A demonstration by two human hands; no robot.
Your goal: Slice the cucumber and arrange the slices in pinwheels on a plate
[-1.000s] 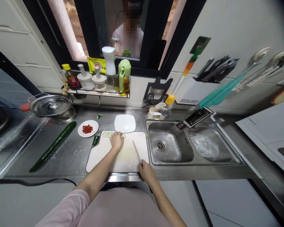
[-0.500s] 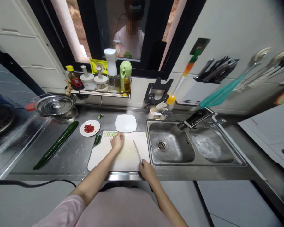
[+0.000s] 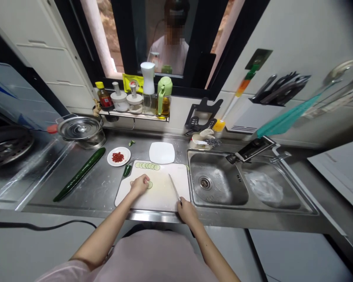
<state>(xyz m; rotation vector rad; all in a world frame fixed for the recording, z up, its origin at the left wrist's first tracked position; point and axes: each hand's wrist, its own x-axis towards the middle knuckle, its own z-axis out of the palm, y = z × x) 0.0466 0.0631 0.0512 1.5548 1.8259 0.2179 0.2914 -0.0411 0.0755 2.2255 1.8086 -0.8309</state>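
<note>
My left hand (image 3: 139,185) is over the left half of the white cutting board (image 3: 164,197), its fingertips closed at the edge of a round cucumber slice (image 3: 150,185). A row of several cucumber slices (image 3: 147,166) lies along the board's back edge. In my right hand (image 3: 187,210) is the handle of a knife (image 3: 174,185), the blade pointing away from me, low over the board's right side. Dark green cucumber pieces (image 3: 127,170) sit by the board's left corner. Behind the board is a white square plate (image 3: 161,152).
A whole cucumber (image 3: 80,174) lies on the steel counter at left, near a plate (image 3: 119,163) of small red pieces and a lidded pot (image 3: 90,138). On the right is the double sink (image 3: 217,196). Bottles and jars fill a rack (image 3: 147,115) under the window.
My left hand has come back toward me from the row, a slice now at its fingertips. More of the row shows. My right hand keeps the knife on the right side.
</note>
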